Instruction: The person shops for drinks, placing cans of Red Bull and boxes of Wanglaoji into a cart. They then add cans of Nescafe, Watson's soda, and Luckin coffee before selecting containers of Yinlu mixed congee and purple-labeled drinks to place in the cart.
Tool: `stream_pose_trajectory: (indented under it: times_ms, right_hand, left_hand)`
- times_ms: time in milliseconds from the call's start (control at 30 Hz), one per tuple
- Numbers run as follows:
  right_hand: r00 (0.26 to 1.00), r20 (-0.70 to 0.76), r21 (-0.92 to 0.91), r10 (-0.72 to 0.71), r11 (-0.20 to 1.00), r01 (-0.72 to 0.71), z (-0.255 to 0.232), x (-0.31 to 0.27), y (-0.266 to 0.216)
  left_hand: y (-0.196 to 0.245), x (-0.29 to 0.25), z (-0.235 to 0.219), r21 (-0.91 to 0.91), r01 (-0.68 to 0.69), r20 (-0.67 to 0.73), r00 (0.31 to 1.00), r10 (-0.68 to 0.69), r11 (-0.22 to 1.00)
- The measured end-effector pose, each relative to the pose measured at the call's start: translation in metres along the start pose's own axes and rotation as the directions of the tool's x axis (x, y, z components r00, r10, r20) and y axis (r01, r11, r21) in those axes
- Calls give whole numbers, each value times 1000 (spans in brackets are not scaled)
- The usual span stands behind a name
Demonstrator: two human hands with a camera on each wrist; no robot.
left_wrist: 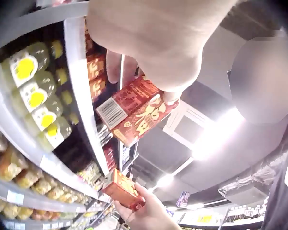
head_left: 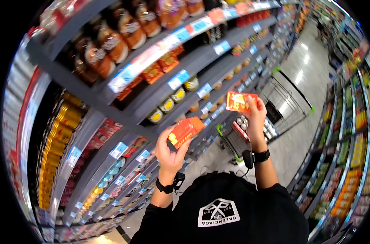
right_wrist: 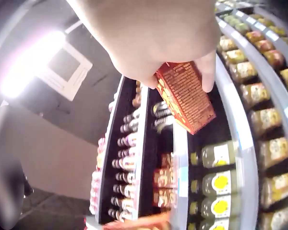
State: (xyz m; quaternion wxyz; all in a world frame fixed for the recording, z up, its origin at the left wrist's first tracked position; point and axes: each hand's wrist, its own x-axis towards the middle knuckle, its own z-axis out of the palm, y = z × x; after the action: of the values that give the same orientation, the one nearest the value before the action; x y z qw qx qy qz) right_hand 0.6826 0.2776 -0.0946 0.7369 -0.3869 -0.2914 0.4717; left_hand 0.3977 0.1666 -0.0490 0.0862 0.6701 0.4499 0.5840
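Note:
My left hand (head_left: 170, 158) grips a small orange-red cardboard box (head_left: 189, 130), thumb on one side and fingers on the other. A barcode label (left_wrist: 113, 113) shows on the end of this box in the left wrist view. In my right hand (head_left: 256, 122) is a second red box (head_left: 237, 101) with yellow lettering, pinched at its end. Small printed text covers the side panel (right_wrist: 188, 93) of that box in the right wrist view. Both boxes are held up in front of the shelves, apart from each other. Similar red boxes (head_left: 153, 73) stand on a shelf ahead.
Jars with yellow labels (head_left: 167, 105) line the shelf below the red boxes. Brown bottles (head_left: 130, 34) fill the shelf above. A shopping cart with green corners (head_left: 220, 130) stands beyond my right hand, with goods inside. More stocked shelves (head_left: 347, 162) run along the aisle's right side.

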Motion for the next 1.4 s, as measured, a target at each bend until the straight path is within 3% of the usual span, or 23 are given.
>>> stream_pose_trajectory:
  times_ms: [33,67,133,167,267,400,500,600,733,767,800,900,933,1000,1033,1067,1133,1200,1267,1333,1400]
  right_hand:
    - [998,-41,8,37,999,-37,-19,-1,-9]
    - [993,-78,50,88,995,-84,-48,3,-8]
    - [966,-174,195,193,968,-158,-96,3,-17]
    - [964,-205,262,167,959,-110,-128,6,-11]
    - [889,-437,222,136,974,-40,-190,-4,-26]
    - [777,-612,160,147,985,-61,-267,-23,-36]
    - [736,-662,121,141,989,-81,-305,-46,-47]
    - [696,-711,41,101,994,-103,-337,-63,-55]
    - [604,-797,-104,19,980,-169,-353,-82,-58]
    - [568,-823,-106,24,975,-196,-358,-85,-55]
    - [544,-839,-101,25,975,-200,-361,-88,-51]
    - [472,-879,-61,72,963,-261,-364,-96,-33]
    - [465,-880,-36,97,962,-270,-366,-99,-23]
    - [441,-891,-42,105,950,-311,-366,-102,2]
    - [410,-906,-45,106,939,-342,-360,-102,12]
    - [397,-910,-35,121,930,-365,-355,-101,24]
    - [303,-946,-26,116,904,-426,-342,-100,49]
    - [272,-953,-13,133,879,-476,-332,-100,74]
    - [246,-961,-24,129,844,-536,-316,-90,91]
    - [185,-966,54,183,836,-546,-307,-86,109]
    - [146,-968,87,206,814,-575,-299,-83,121]
  left_hand:
    - [6,-3,9,73,22,25,999,-24,997]
    - [3,-10,20,60,133,92,986,-138,989]
    - [0,-23,39,29,342,271,902,-337,939]
    - [-13,-37,50,29,338,313,891,-330,941]
    - [-45,-82,78,99,443,410,798,-442,891]
    - [-56,-107,113,33,545,505,714,-485,837]
    - [-75,-120,144,218,474,548,663,-509,853]
    - [-92,-128,183,194,528,605,599,-525,827]
    - [-125,-125,238,195,490,736,499,-457,850]
    - [-133,-124,254,129,594,765,450,-461,794]
    - [-146,-123,270,137,592,781,428,-454,794]
    - [-221,-150,327,159,532,844,364,-394,832]
    - [-225,-140,339,170,533,856,337,-393,829]
    - [-234,-123,374,310,364,879,243,-410,878]
    - [-259,-137,394,360,362,843,268,-466,860]
    - [-286,-149,412,362,360,851,248,-463,860]
    - [-322,-168,441,323,303,830,365,-422,897]
    - [-356,-181,464,308,207,807,460,-370,929]
    - [-347,-164,487,469,169,761,420,-494,867]
    - [-361,-162,506,498,132,766,397,-506,857]
    - [-374,-162,526,518,76,822,230,-520,852]
